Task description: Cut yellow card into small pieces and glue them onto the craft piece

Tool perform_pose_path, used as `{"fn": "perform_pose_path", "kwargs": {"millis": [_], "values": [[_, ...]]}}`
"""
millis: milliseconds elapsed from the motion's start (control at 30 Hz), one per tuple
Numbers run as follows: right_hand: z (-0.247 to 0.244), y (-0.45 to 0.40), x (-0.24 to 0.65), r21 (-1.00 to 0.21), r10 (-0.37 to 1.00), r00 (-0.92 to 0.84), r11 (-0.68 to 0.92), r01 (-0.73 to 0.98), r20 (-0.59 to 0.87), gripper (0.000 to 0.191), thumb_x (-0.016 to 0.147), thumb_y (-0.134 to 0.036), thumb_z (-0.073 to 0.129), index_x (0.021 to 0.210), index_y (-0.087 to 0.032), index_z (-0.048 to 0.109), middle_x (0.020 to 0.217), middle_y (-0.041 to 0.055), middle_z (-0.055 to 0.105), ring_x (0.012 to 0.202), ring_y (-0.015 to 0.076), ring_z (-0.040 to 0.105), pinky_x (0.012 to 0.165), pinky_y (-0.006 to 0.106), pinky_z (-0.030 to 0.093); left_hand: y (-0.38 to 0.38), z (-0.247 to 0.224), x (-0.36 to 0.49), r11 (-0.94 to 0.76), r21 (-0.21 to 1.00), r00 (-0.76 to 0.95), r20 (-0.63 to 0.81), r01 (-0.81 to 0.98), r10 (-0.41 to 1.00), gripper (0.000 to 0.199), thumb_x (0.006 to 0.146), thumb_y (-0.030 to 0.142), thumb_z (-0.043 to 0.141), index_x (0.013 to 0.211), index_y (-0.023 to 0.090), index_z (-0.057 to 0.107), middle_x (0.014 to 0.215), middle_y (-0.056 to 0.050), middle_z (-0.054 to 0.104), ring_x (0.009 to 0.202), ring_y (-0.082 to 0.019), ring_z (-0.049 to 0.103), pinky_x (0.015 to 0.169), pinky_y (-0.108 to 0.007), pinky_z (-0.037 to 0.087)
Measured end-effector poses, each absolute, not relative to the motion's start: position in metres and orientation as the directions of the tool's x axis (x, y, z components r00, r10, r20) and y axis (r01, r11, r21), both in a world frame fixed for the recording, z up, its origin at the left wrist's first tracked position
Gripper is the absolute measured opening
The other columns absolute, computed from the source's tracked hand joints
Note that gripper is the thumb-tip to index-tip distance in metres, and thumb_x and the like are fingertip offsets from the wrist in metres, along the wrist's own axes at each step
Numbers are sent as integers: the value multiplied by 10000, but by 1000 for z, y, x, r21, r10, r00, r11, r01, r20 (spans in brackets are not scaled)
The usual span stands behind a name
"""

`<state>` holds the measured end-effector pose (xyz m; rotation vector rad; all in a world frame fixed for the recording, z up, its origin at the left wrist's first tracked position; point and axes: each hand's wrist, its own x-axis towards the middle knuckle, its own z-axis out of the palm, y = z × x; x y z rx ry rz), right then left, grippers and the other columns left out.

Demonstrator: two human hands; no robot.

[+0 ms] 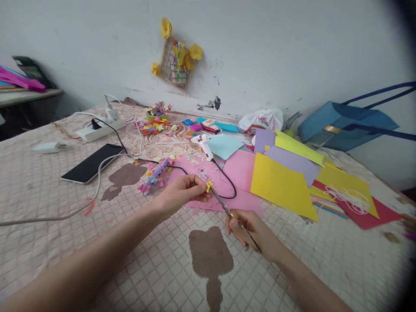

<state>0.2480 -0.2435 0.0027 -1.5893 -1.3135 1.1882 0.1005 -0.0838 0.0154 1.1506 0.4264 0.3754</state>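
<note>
My left hand (191, 189) pinches a small yellow paper piece (209, 186) between thumb and fingertips. A pair of scissors (222, 203) is in my right hand (247, 229), its blades pointing up and left with the tips at the yellow piece. Whether the blades are parted I cannot make out. Under both hands lies a pink sheet (234, 201), strewn with tiny paper bits (204, 173). Left of my left hand rests a purple stick-like craft piece (158, 170) covered in coloured paper scraps.
A white glue gun (204, 145) lies beyond my hands, its black cord looping close to them. Coloured sheets (279, 182) spread to the right, near a blue bag (347, 123). At left are a dark tablet-like device (94, 164), a power strip (100, 128) and trailing cables.
</note>
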Motion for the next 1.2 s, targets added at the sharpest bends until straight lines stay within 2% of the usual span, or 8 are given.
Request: {"fn": "perform_pose_path", "kwargs": {"millis": [200, 500, 767, 1000, 1200], "values": [[5, -242, 247, -918, 981, 79, -194, 347, -177, 474, 805, -607, 359, 666, -166, 462, 439, -80, 313, 386, 67, 287, 394, 208, 212, -85, 13, 102, 373, 925, 853, -136, -73, 504, 166, 725, 242, 637, 702, 112, 537, 712, -36, 636, 655, -102, 602, 686, -260, 463], [0, -241, 247, -877, 982, 124, -184, 444, -143, 422, 843, -523, 380, 599, -180, 402, 433, -70, 339, 408, 71, 297, 405, 211, 208, -90, 13, 103, 397, 915, 833, -159, -77, 530, 164, 716, 236, 641, 699, 118, 529, 708, -31, 625, 652, -104, 594, 713, -278, 453], [2, -241, 247, -859, 983, 124, -179, 480, -136, 421, 839, -515, 397, 578, -186, 367, 432, -69, 342, 407, 70, 299, 405, 213, 200, -89, 13, 103, 388, 919, 834, -161, -68, 527, 166, 713, 240, 643, 697, 116, 534, 710, -35, 629, 654, -106, 593, 709, -279, 454], [7, -242, 253, -864, 984, 85, -178, 471, -156, 430, 819, -538, 415, 578, -188, 348, 455, -73, 310, 423, 68, 264, 394, 205, 184, -80, 14, 99, 307, 951, 887, -123, -23, 446, 149, 727, 238, 632, 708, 115, 550, 726, -38, 644, 674, -104, 605, 706, -263, 465], [6, -244, 259, -870, 980, 53, -196, 452, -193, 439, 810, -564, 407, 597, -180, 397, 446, -70, 347, 396, 62, 284, 370, 191, 198, -74, 18, 95, 276, 961, 924, -100, -6, 369, 136, 714, 221, 644, 709, 120, 553, 711, -35, 651, 682, -111, 617, 700, -264, 485]]}}
